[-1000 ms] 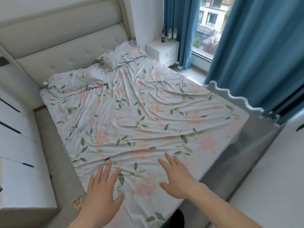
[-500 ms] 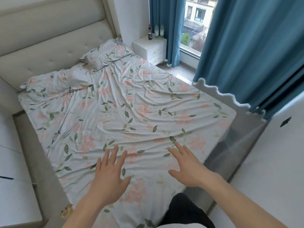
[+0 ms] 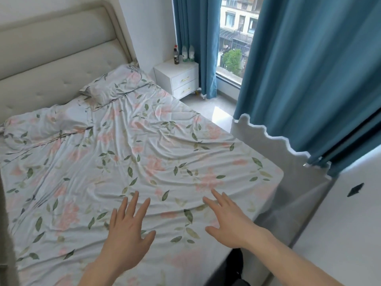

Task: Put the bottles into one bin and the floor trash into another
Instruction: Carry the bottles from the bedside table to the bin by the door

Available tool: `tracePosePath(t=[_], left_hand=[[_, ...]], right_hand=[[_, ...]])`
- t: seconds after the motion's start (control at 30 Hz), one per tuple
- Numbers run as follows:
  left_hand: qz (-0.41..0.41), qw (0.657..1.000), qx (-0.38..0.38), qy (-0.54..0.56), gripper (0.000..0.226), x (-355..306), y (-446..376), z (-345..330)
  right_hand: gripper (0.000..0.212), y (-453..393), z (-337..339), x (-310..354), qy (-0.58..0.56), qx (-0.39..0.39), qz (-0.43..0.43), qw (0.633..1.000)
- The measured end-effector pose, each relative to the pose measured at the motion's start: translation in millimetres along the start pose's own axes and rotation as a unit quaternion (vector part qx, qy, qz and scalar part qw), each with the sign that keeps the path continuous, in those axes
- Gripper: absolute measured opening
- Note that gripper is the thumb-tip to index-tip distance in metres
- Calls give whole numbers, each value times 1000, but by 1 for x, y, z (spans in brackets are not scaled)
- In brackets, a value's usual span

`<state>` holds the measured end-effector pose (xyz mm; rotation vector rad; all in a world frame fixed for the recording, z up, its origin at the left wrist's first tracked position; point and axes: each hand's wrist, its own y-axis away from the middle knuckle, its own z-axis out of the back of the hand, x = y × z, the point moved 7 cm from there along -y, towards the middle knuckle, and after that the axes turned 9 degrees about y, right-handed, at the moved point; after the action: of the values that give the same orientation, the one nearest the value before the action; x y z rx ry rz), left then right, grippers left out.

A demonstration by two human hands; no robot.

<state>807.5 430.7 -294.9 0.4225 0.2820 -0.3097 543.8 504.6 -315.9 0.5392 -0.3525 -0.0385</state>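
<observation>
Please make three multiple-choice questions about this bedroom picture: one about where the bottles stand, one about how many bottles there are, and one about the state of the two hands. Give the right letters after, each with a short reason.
1. Where do the bottles stand?
A. on the bed
B. on the white nightstand
C. on the floor

2. How many bottles can be seen there?
A. one
B. three
C. six

3. In what state are the hands?
A. both open and empty
B. both holding a bottle
C. one gripping the curtain

Answers:
1 B: the bottles stand on top of the white nightstand, next to the blue curtain.
2 B: one dark bottle and two clear ones show.
3 A: the left hand and the right hand are spread over the floral bed sheet, holding nothing.
</observation>
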Motion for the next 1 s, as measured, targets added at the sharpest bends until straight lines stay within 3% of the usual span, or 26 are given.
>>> tracePosePath(t=[0.2,0.43,0.73,1.0], left_hand=[[-13,999,-35,13,80,-121,-62,20],[-24,998,-58,25,80,-185,-109,35],[-111,993,-44,8,79,-278,-185,19],[-64,996,-64,12,77,-367,-281,7]], right_hand=[[80,-21,74,-99,8,8,11,1000],[80,-32,136,-156,-15,-23,17,999],[80,-33,174,-259,-44,-78,-34,995],[82,-94,243,-364,-30,-56,-2,998]])
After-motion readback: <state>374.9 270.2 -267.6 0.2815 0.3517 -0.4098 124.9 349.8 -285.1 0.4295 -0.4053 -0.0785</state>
